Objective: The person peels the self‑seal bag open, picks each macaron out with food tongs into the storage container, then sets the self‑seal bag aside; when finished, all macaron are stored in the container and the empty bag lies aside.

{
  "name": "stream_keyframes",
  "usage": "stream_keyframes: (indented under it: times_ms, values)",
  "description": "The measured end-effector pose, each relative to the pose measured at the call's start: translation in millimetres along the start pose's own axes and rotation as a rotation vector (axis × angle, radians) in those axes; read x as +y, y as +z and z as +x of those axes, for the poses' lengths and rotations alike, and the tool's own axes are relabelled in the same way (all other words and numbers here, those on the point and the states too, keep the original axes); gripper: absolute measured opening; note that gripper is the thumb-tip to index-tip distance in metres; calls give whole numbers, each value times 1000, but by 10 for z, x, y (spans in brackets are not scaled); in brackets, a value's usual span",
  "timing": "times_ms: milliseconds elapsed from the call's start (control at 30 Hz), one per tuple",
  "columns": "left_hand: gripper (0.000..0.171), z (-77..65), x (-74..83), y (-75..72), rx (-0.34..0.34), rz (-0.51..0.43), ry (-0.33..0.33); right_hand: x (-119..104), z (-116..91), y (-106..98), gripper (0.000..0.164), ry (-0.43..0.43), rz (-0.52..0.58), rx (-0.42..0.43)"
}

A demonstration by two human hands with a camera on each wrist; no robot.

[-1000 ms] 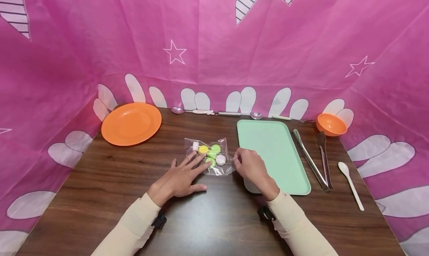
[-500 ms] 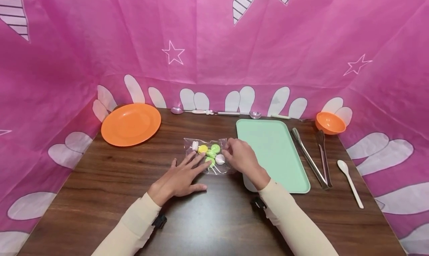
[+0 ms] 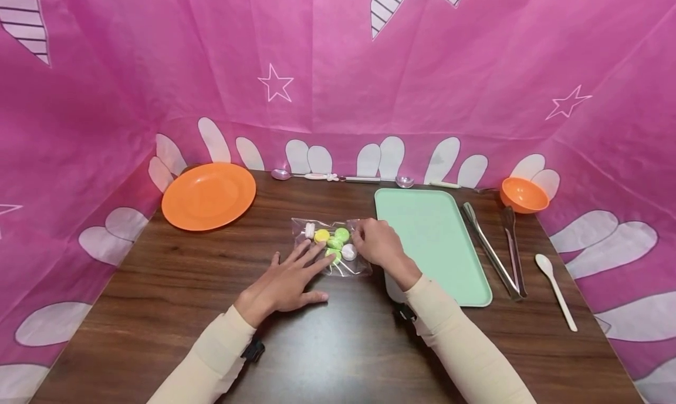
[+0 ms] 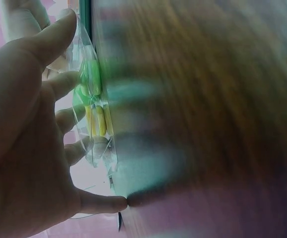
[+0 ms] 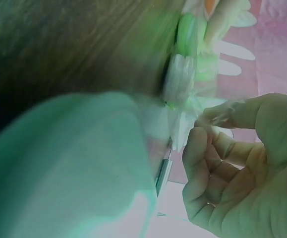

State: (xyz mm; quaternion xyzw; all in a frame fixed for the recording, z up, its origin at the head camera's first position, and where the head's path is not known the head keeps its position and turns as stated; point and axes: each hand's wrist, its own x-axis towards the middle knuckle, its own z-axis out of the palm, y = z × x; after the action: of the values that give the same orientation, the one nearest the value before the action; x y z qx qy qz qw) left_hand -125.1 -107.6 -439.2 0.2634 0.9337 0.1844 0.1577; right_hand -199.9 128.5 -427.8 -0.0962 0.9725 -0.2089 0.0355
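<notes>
A clear plastic bag (image 3: 351, 269) lies flat near the middle of the table, holding several macarons (image 3: 335, 242) in green, yellow and pale pink-white. My left hand (image 3: 282, 283) is spread out, its fingertips resting on the bag's lower left part. At the bag's right edge my right hand (image 3: 381, 243) has its fingers curled. The right wrist view shows its thumb and forefinger pinching a fold of the film (image 5: 222, 113), with the macarons just beyond. In the left wrist view the straight fingers (image 4: 70, 121) lie along the bag.
Beside the right hand lies a mint-green tray (image 3: 438, 245). Further right are metal tongs (image 3: 491, 251), a white spoon (image 3: 554, 292) and an orange bowl (image 3: 524, 196). An orange plate (image 3: 208, 197) sits at the back left; a ladle (image 3: 404, 182) and a spoon (image 3: 281, 174) lie along the back edge.
My right hand has moved left from beyond the bag's right edge to over that edge, close to the macarons. The left hand and the bag have stayed in place.
</notes>
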Motion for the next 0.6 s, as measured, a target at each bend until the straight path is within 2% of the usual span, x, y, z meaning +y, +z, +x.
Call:
stream_keyframes:
  times_ms: [167, 233, 300, 400, 500, 600]
  values:
    - [76, -15, 18, 3, 1, -9, -1, 149, 10, -51, 17, 37, 73, 7]
    - [76, -21, 19, 7, 4, -12, 1, 332, 62, 27, 14, 40, 82, 28]
    - [76, -25, 21, 7, 6, -14, 3, 406, 64, 20, 13, 47, 105, 31]
    - [77, -27, 22, 8, 11, -14, 7, 480, 69, 9, 13, 24, 155, 7]
    - [77, -20, 24, 2, 2, -17, 3, 395, 33, -109, 16, -16, 234, -41]
    - [78, -5, 23, 0, -7, -21, -10, 337, 75, -150, 18, -62, 263, -34]
